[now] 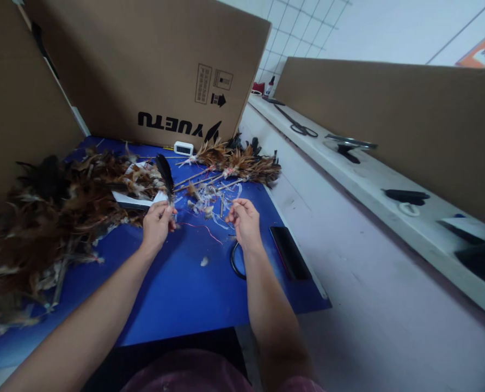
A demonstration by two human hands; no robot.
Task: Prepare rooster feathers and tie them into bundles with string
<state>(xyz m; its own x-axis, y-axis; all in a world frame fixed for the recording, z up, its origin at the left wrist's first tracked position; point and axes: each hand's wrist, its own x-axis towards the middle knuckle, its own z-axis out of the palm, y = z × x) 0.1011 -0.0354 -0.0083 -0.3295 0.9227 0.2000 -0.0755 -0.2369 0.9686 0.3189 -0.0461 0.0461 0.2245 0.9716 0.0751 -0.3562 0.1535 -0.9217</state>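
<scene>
A black feather (165,173) stands upright in my left hand (157,224), its quill end pinched between thumb and fingers. My right hand (245,220) is closed in a pinch to the right; whatever lies between the fingertips is too small to make out. A thin red thread (207,228) runs across the blue table (185,294) between the hands. Beneath my right wrist a black loop (234,264), perhaps a scissors handle, shows in part. Clear plastic scraps (203,198) lie just beyond both hands.
Brown feathers (74,201) are heaped along the left. Feather bundles on sticks (262,166) lie at the back right, near a small white display device (184,148). A black phone-like slab (289,253) rests at the right edge. Cardboard (152,71) walls the back; scissors (301,129) lie on the ledge.
</scene>
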